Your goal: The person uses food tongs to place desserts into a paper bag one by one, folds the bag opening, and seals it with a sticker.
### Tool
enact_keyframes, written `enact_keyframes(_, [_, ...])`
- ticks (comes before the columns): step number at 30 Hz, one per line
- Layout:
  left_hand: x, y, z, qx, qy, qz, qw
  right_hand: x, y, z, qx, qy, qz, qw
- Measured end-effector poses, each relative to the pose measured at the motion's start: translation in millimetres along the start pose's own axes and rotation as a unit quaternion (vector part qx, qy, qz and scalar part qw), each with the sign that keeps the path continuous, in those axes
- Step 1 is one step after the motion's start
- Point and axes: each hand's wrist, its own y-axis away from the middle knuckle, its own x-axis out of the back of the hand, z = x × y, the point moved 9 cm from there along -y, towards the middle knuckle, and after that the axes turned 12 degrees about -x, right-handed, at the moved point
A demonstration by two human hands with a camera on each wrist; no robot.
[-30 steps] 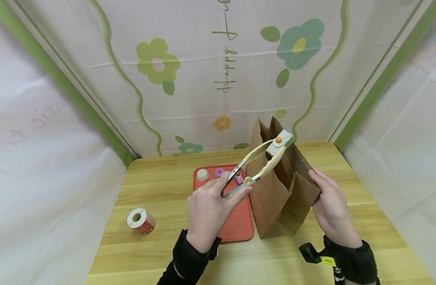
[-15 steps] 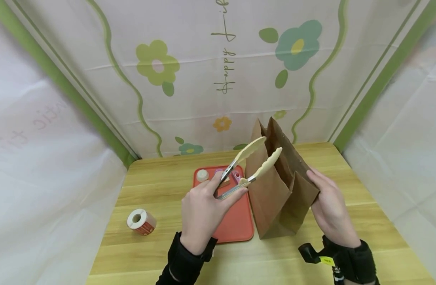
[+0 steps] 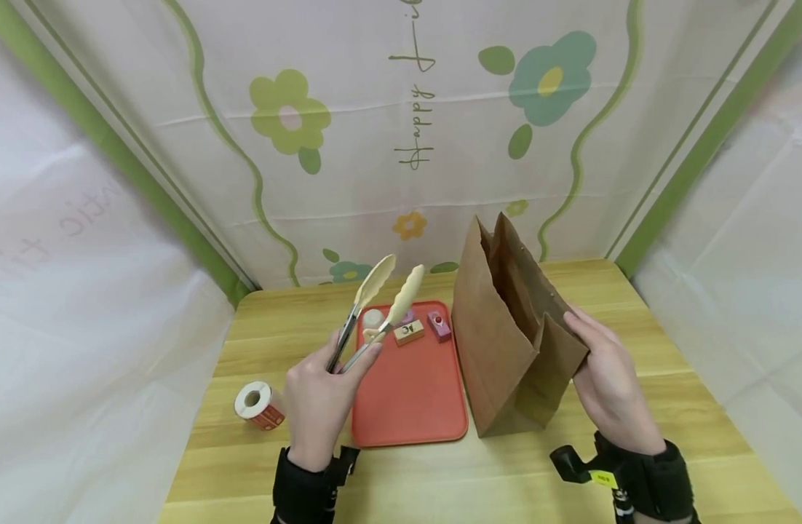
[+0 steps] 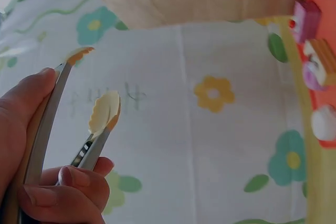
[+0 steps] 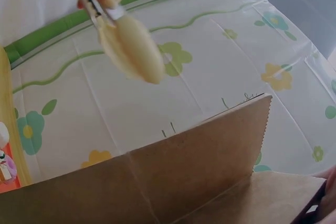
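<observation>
I read "Happy" running sideways on the back cloth (image 3: 368,175) before me, and faint, backward "ntic" on the left cloth (image 3: 106,320).

The brown paper bag (image 3: 495,349) hides its own inner bottom and most fingers of the right hand (image 3: 613,386). Left of the bag, the tongs (image 3: 404,296) and a cake slice (image 3: 409,333) partly cover a purple piece (image 3: 408,316). Above the bag, the right wrist view blurs the tongs.
</observation>
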Motion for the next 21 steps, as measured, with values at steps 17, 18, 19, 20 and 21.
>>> enact_keyframes(17, [-25.5,33.3,-49.0,0.075,-0.043,-0.084,0.9927,-0.6,3.8,-0.1,-0.005,0.006,-0.003,1.0000])
enact_keyframes(18, [-28.6,34.9,-53.1,0.080,-0.044,-0.088,0.9919,-0.8,4.0,-0.1,-0.005,0.006,-0.003,1.0000])
enact_keyframes(19, [-32.0,36.8,-57.6,0.085,-0.047,-0.094,0.9909,-1.1,4.1,-0.3,-0.004,0.005,-0.005,1.0000])
enact_keyframes(20, [-36.1,38.8,-62.5,0.089,-0.049,-0.099,0.9898,-1.4,4.1,-0.3,-0.004,0.006,-0.006,1.0000])
enact_keyframes(21, [-40.3,40.7,-67.5,0.092,-0.051,-0.105,0.9889,-1.8,4.1,-0.6,-0.003,0.005,-0.007,1.0000])
